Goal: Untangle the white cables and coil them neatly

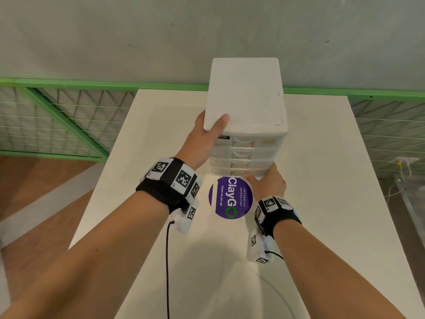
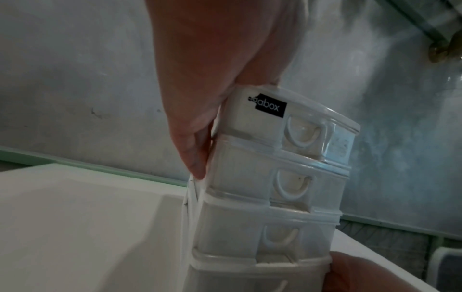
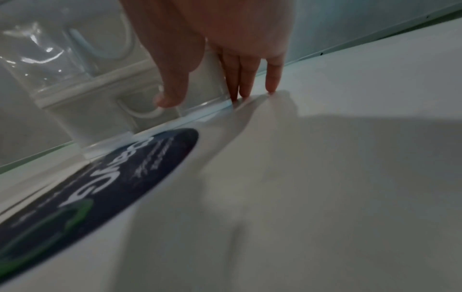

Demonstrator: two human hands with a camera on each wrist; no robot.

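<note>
No white cable shows on the table. A white plastic drawer unit (image 1: 246, 93) with several shallow drawers stands on the white table (image 1: 326, 203), and both hands are on it. My left hand (image 1: 204, 137) grips its top left corner, thumb on the lid and fingers (image 2: 197, 158) flat down the left side. My right hand (image 1: 268, 183) holds the bottom right corner. Its thumb (image 3: 167, 98) rests at the lowest drawer's handle, and its straight fingers (image 3: 246, 79) run down the unit's right side to the tabletop. The drawer unit (image 2: 275, 177) looks slightly tilted in the left wrist view.
A round purple ClayGo sticker (image 1: 231, 198) lies on the table just in front of the unit. A green-framed mesh railing (image 1: 69, 111) and a grey wall stand behind the table. Thin white wires (image 1: 401, 171) hang by the railing at far right, off the table.
</note>
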